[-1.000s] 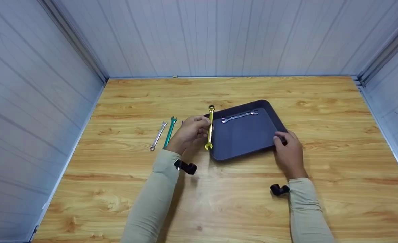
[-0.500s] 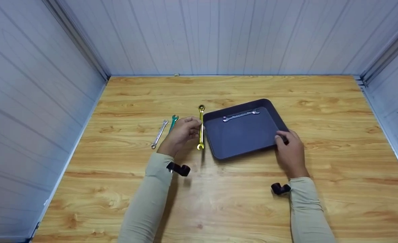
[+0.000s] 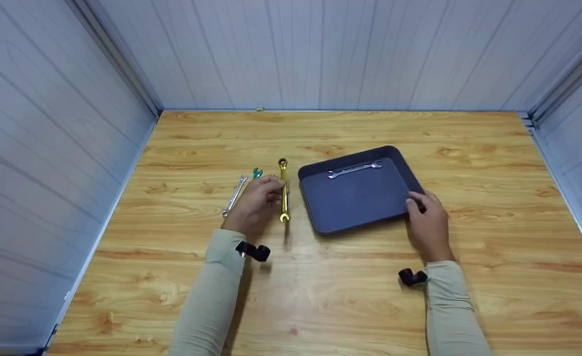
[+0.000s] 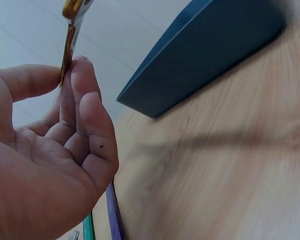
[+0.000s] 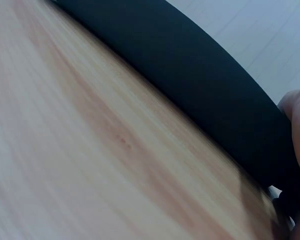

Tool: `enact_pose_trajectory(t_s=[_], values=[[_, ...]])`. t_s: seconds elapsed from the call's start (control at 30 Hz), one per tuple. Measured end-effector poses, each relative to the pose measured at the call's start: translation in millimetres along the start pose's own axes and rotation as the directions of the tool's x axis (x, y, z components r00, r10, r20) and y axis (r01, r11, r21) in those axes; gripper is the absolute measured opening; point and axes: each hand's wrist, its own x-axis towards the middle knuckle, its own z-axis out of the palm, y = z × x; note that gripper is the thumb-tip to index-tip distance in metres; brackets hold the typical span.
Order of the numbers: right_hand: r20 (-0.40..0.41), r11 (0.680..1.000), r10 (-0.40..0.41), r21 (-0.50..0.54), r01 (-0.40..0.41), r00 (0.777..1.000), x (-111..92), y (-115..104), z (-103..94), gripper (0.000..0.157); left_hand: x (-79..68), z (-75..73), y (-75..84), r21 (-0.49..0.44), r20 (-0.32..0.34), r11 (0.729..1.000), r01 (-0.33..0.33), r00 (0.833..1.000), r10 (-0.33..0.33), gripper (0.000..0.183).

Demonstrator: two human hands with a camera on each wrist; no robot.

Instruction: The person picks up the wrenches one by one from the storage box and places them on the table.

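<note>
My left hand (image 3: 255, 201) pinches a gold combination wrench (image 3: 284, 203) between thumb and fingers, to the left of the dark grey tray (image 3: 353, 203). The wrench hangs above the table, ring end away from me and open end nearer. In the left wrist view, thumb and fingertips meet on its shaft (image 4: 68, 47). My right hand (image 3: 429, 226) grips the tray's right front corner, thumb over the rim. Inside the tray, along its far side, lies a silver wrench (image 3: 355, 169). Left of my left hand, a second silver wrench (image 3: 234, 197) and a green wrench (image 3: 257, 173) lie on the table, the green one partly hidden.
A purple shaft (image 4: 113, 212) lies beside the green wrench under my left hand in the left wrist view. The wood-grain table (image 3: 330, 296) is bounded by pale panels (image 3: 296, 54) at the back and both sides.
My left hand has moved left with the gold wrench, from over the tray's left edge to beside the tray, now covering more of the green wrench. The right hand keeps its grip on the tray.
</note>
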Motion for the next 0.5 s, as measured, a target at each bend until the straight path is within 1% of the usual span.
enact_pose_trajectory(t_s=[0.1,0.2,0.33,0.43,0.5], values=[[-0.007,1.000,0.001,-0.001,-0.001,1.000,-0.3,-0.2,-0.8,0.042,0.0,-3.0,-1.6,0.005,0.000,1.000,0.001,1.000,-0.001,0.009],[-0.011,1.000,0.000,-0.001,0.000,1.000,-0.4,0.0,-0.7,0.043,-0.1,-5.5,-2.5,-0.013,-0.006,1.000,0.006,1.000,-0.006,0.008],[-0.009,1.000,-0.001,0.000,0.001,1.000,-0.1,1.6,2.2,0.043,-1.8,-9.9,-2.9,-0.020,-0.044,1.000,0.016,0.999,-0.017,0.003],[-0.004,1.000,-0.003,0.008,0.003,1.000,0.9,2.3,5.8,0.043,-3.3,-16.0,-3.7,-0.006,-0.071,1.000,0.024,0.997,-0.024,0.006],[0.002,1.000,-0.008,0.014,0.007,1.000,1.7,1.7,7.9,0.043,-4.2,-20.5,-5.1,0.003,-0.076,1.000,0.029,0.997,-0.028,0.007]])
